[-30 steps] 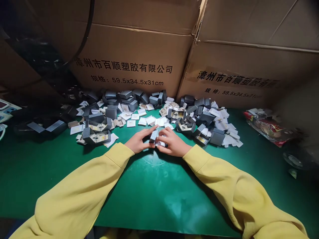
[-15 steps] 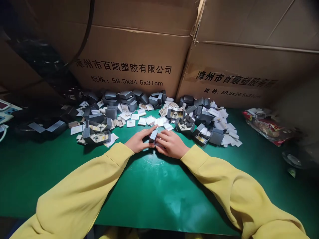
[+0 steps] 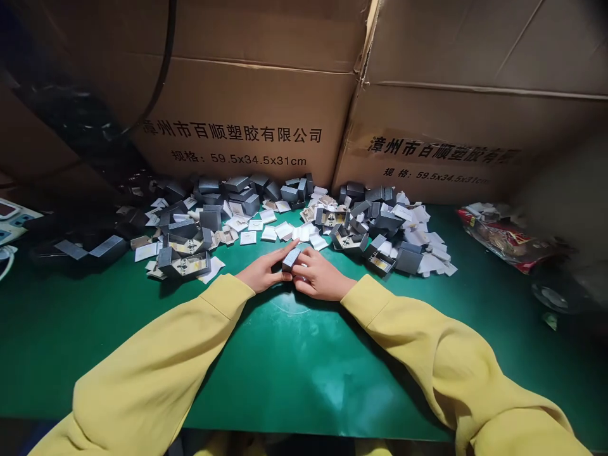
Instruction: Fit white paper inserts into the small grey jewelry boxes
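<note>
A small dark grey box (image 3: 291, 258) is held between my two hands over the green table, its lighter top face showing. My left hand (image 3: 265, 270) grips it from the left, with the thumb at its near side and the fingers along its far side. From the right, the curled fingers of my right hand (image 3: 319, 273) press on the same box. Just beyond the hands lie white paper pieces (image 3: 284, 230). Open grey boxes (image 3: 184, 263) with pale insides sit to the left, and another open box (image 3: 381, 261) sits to the right.
Large cardboard cartons (image 3: 237, 101) stand along the back of the green table (image 3: 285, 367). Grey boxes and white pieces are heaped before them. A red plastic bag (image 3: 503, 240) lies at the right, and a white device (image 3: 14, 221) at the far left.
The view has shifted slightly. Both hands stay on the small box, and the fingers of my right hand have drawn in a little more tightly around its right side.
</note>
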`<state>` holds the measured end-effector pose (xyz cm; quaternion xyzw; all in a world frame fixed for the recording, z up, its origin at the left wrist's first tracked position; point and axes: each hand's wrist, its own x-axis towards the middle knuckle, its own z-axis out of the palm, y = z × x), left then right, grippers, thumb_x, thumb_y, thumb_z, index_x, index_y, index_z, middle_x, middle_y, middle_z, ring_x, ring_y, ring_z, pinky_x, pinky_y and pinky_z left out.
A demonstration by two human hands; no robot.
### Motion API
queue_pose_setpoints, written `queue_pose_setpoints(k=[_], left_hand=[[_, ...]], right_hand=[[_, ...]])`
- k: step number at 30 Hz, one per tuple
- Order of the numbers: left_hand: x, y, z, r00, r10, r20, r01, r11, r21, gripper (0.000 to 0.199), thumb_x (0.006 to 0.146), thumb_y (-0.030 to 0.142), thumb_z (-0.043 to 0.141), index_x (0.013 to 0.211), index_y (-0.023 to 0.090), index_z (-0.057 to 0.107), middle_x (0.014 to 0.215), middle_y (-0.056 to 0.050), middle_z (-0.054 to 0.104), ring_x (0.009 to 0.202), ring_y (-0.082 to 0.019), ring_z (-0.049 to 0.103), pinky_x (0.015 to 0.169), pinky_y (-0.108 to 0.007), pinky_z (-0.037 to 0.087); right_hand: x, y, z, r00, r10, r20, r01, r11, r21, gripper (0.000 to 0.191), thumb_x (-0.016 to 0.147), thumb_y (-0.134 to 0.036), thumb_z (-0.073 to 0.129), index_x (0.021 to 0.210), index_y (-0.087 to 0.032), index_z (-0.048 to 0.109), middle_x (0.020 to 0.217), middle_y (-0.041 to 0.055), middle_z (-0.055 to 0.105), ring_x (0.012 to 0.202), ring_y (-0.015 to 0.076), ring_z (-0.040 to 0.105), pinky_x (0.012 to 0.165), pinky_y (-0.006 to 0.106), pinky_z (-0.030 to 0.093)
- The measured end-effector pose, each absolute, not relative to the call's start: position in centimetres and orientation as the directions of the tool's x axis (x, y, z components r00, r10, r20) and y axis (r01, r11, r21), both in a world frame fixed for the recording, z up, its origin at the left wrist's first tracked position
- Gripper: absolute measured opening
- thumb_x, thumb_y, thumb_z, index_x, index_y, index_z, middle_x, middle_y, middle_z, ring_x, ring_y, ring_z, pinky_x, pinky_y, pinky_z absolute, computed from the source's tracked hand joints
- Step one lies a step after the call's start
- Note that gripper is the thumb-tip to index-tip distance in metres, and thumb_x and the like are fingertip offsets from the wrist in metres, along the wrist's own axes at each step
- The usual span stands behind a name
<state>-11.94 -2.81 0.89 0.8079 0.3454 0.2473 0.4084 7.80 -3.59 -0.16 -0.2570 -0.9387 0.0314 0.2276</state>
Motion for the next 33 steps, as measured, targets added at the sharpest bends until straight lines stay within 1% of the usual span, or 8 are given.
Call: queue_pose_setpoints(k=[5, 8, 12, 18, 23, 26, 30, 33], left_hand=[[-11.8, -2.8, 1.0, 0.632, 0.764, 0.13, 0.379, -0.45, 0.809, 0.073, 0.076, 0.03, 0.059, 0.141, 0.023, 0.025, 0.137, -0.007, 0.043, 0.121, -0.027, 0.042, 0.101, -0.04, 0.033], [-11.9, -2.9, 1.0, 0.62, 0.773, 0.132, 0.393, -0.452, 0.801, 0.074, 0.075, 0.032, 0.061, 0.14, 0.023, 0.027, 0.134, -0.007, 0.046, 0.118, -0.026, 0.045, 0.1, -0.038, 0.035], [-12.0, -2.9, 0.8, 0.612, 0.782, 0.121, 0.401, -0.438, 0.804, 0.075, 0.074, 0.033, 0.062, 0.14, 0.024, 0.027, 0.129, -0.006, 0.05, 0.112, -0.025, 0.049, 0.096, -0.036, 0.038], [-12.1, -2.8, 0.7, 0.604, 0.789, 0.112, 0.432, -0.442, 0.786, 0.075, 0.074, 0.035, 0.062, 0.14, 0.023, 0.028, 0.113, -0.006, 0.059, 0.106, -0.024, 0.052, 0.091, -0.034, 0.04], [-11.9, -3.0, 0.9, 0.608, 0.786, 0.114, 0.451, -0.46, 0.765, 0.075, 0.074, 0.037, 0.062, 0.14, 0.023, 0.028, 0.118, -0.007, 0.057, 0.109, -0.025, 0.051, 0.092, -0.034, 0.04], [-11.7, -3.4, 1.3, 0.603, 0.785, 0.141, 0.466, -0.49, 0.736, 0.073, 0.076, 0.039, 0.059, 0.14, 0.022, 0.028, 0.127, -0.007, 0.052, 0.113, -0.025, 0.049, 0.094, -0.033, 0.039], [-11.3, -4.1, 1.7, 0.579, 0.791, 0.199, 0.505, -0.539, 0.674, 0.066, 0.08, 0.039, 0.052, 0.139, 0.019, 0.029, 0.135, -0.008, 0.045, 0.119, -0.025, 0.046, 0.097, -0.031, 0.036], [-11.1, -4.4, 1.7, 0.544, 0.818, 0.186, 0.56, -0.519, 0.645, 0.064, 0.081, 0.037, 0.049, 0.138, 0.019, 0.029, 0.128, -0.008, 0.052, 0.11, -0.023, 0.053, 0.092, -0.031, 0.04]], right_hand=[[8.1, -3.9, -0.5, -0.73, 0.494, 0.472, 0.478, 0.863, -0.164, 0.012, 0.083, -0.026, 0.048, 0.087, -0.019, 0.056, 0.087, 0.007, 0.056, 0.086, 0.0198, 0.043, 0.077, 0.036, 0.041], [8.5, -4.4, -0.6, -0.701, 0.49, 0.519, 0.481, 0.861, -0.163, 0.014, 0.085, -0.029, 0.048, 0.089, -0.019, 0.056, 0.091, 0.0079, 0.059, 0.093, 0.0204, 0.047, 0.082, 0.037, 0.042], [8.7, -5.4, -0.5, -0.643, 0.515, 0.566, 0.533, 0.833, -0.152, 0.017, 0.086, -0.03, 0.048, 0.093, -0.019, 0.059, 0.102, 0.0088, 0.06, 0.105, 0.0225, 0.047, 0.088, 0.04, 0.042], [8.7, -6.7, -0.7, -0.656, 0.527, 0.54, 0.563, 0.818, -0.114, 0.027, 0.088, -0.028, 0.044, 0.109, -0.015, 0.056, 0.104, 0.0108, 0.062, 0.105, 0.0235, 0.05, 0.091, 0.042, 0.043], [8.9, -7.3, -1.0, -0.679, 0.534, 0.503, 0.581, 0.81, -0.075, 0.036, 0.088, -0.033, 0.045, 0.116, -0.012, 0.052, 0.111, 0.0133, 0.06, 0.111, 0.0259, 0.047, 0.099, 0.047, 0.035], [8.9, -7.2, -0.9, -0.68, 0.55, 0.485, 0.582, 0.807, -0.1, 0.036, 0.087, -0.035, 0.045, 0.116, -0.013, 0.051, 0.108, 0.0129, 0.06, 0.111, 0.0254, 0.046, 0.097, 0.047, 0.035], [8.8, -6.6, -0.6, -0.669, 0.559, 0.49, 0.569, 0.809, -0.147, 0.03, 0.088, -0.033, 0.044, 0.109, -0.013, 0.053, 0.101, 0.012, 0.06, 0.105, 0.0239, 0.048, 0.089, 0.041, 0.04], [8.6, -6.3, -0.5, -0.665, 0.563, 0.491, 0.568, 0.808, -0.156, 0.032, 0.089, -0.034, 0.042, 0.11, -0.012, 0.051, 0.098, 0.0123, 0.059, 0.099, 0.0235, 0.048, 0.083, 0.038, 0.042]])
